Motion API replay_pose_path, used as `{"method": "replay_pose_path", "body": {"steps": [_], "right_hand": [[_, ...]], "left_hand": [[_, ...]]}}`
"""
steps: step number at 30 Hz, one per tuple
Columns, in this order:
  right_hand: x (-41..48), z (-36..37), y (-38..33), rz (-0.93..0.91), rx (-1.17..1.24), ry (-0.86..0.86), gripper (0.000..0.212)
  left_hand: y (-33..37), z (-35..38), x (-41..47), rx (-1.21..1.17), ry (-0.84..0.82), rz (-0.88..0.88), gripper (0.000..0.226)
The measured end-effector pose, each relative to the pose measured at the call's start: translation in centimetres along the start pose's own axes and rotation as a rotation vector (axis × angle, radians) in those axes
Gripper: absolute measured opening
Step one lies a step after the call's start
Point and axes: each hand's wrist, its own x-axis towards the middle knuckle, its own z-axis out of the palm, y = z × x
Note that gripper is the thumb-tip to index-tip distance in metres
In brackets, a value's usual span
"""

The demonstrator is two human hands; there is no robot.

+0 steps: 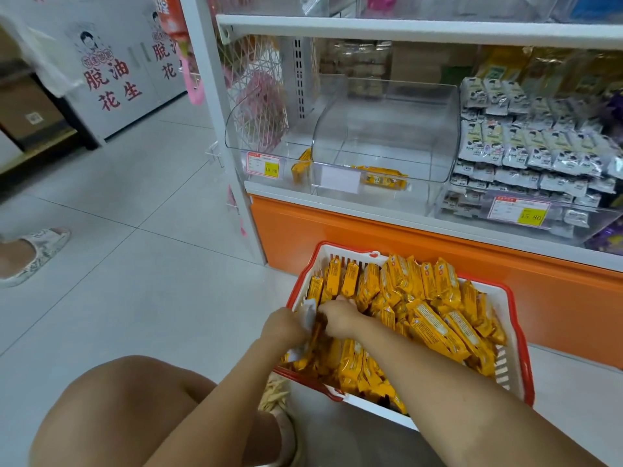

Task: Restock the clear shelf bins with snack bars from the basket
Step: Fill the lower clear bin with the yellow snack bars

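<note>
Pale floor tiles run up to a store shelf unit with an orange base, and I take the red-and-white basket on the floor as my landmark. It stands just in front of that base, heaped with yellow-wrapped snack bars.

Both hands are down in the basket's near-left corner. My left hand is curled round a bunch of bars at the rim, with a white wrapper end showing at its fingers. My right hand lies knuckles up just beside it, fingers bent down into the pile; I cannot tell whether it has hold of anything.

Above and behind the basket, the middle clear bin holds a single yellow bar near its front. The left clear bin has a few yellow bars propped at its right wall and a price label on its front. Up and right of the basket, another bin is stacked with grey-and-white packets. Far left of the basket, someone's slippered foot rests on the tiles.
</note>
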Motion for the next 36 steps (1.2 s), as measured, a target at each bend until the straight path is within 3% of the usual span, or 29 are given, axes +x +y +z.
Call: {"method": "replay_pose_path", "body": {"steps": [3, 5, 10, 14, 17, 23, 29, 31, 33, 36], "right_hand": [[-0.6, -0.2, -0.5, -0.072, -0.128, 0.023, 0.053], [-1.3, -0.3, -0.4, -0.11, -0.128, 0.045, 0.066], [-3.0, -1.3, 0.6, -0.174, 0.287, -0.062, 0.062], [-5.5, -5.0, 1.8, -0.197, 0.583, 0.03, 0.066], [-8.3, -9.6, 3.4, -0.21, 0.797, 0.157, 0.055], [-14.2, -17.7, 5.8, -0.317, 0.858, 0.285, 0.028], [-17.7, -20.3, 7.2, -0.3, 1.022, 0.514, 0.035], [-18.0, -20.1, 7.8, -0.237, 1.049, 0.752, 0.029], [-18.4, -20.2, 8.3, -0.219, 1.052, 0.987, 0.014], [-19.2, -20.7, 8.7, -0.212, 1.056, 1.043, 0.027]], "left_hand": [[-1.3, -2.7, 0.5, -0.426, -0.11, -0.059, 0.013], [-1.9, -3.6, 0.4, -0.734, -0.155, -0.054, 0.02], [-2.5, -4.1, 0.0, -1.29, -0.352, -0.073, 0.037], [-1.2, -5.0, -1.1, -1.458, -0.512, 0.063, 0.037], [0.6, -6.6, -2.0, -1.529, -0.618, 0.246, 0.038], [6.2, -8.9, -4.0, -1.436, -0.844, 0.507, 0.054], [12.8, -9.0, -5.3, -1.488, -0.998, 0.714, 0.057], [15.4, -9.5, -5.9, -1.572, -0.952, 0.702, 0.055], [18.2, -10.0, -6.5, -1.56, -0.728, 0.706, 0.052], [22.2, -10.6, -7.2, -1.366, -0.34, 0.769, 0.041]]}}
